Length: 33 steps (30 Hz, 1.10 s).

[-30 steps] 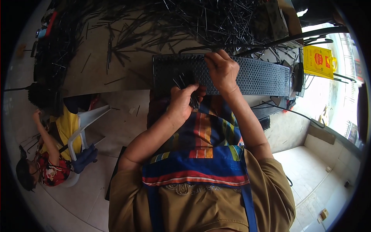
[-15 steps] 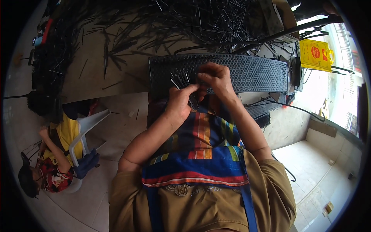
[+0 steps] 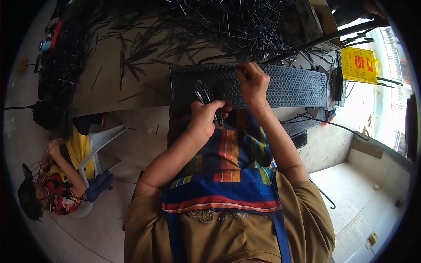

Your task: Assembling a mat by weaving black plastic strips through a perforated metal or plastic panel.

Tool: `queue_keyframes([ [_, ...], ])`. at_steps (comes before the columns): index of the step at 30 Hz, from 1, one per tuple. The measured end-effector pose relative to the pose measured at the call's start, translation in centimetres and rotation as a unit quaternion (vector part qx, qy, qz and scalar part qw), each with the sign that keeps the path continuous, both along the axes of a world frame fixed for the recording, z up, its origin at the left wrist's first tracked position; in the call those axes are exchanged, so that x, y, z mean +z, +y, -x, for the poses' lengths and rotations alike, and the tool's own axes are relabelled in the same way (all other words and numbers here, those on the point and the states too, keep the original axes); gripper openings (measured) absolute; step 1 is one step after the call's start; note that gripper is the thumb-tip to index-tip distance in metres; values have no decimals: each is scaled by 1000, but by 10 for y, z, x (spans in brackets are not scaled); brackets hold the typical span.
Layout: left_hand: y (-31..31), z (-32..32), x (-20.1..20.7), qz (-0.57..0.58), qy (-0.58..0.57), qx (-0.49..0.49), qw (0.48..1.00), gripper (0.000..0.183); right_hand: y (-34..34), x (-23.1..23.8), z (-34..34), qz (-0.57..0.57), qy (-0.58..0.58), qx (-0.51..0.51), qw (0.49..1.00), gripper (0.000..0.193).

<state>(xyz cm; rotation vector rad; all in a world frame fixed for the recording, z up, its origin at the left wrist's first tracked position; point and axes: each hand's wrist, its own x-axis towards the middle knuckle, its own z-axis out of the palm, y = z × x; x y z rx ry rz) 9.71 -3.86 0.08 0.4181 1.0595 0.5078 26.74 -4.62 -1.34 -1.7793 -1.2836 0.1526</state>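
My left hand [image 3: 203, 117] is closed round a bundle of thin black strips [image 3: 204, 93], whose upper ends fan out above the thumb. It rests at the near edge of a long, dark panel [image 3: 289, 87] full of small round holes. My right hand [image 3: 254, 86] is over the panel, to the right of the bundle, with thumb and fingers pinched near the panel's far edge. Whatever lies between those fingertips is too small or hidden to make out. Strips cover part of the panel's left end.
A large heap of loose black strips [image 3: 245, 26] fills the back of the table [image 3: 144, 83]. Black bent rods [image 3: 324, 38] cross above the panel's far right. A yellow bag [image 3: 357, 63] hangs at the right. On the left, another person [image 3: 66, 184] sits by a pale chair [image 3: 105, 136].
My right hand has moved away from the bundle, right and slightly toward the panel's far edge, its fingers now curled in a pinch. My left hand stays nearly in place with the strips.
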Motion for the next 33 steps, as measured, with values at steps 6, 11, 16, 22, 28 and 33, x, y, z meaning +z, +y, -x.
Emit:
queue_keyframes([
  [6,0,-1,0,0,-5,-4,1000,12,3,7,1,50,-63,-20,997,16],
  [11,1,-3,-3,11,-8,-2,1000,10,0,16,3,102,-127,-6,987,21],
  [16,1,-5,-2,7,-30,4,1000,10,-18,9,7,31,-113,-3,993,21],
  [22,1,-11,2,1,-26,8,1000,14,-25,4,4,138,437,66,886,18],
  [28,-1,-7,-4,1,-4,2,1000,14,-4,1,-13,-89,211,-76,970,11],
  [33,0,-8,-2,-7,-8,3,1000,7,-1,5,-5,-41,73,-20,996,10],
])
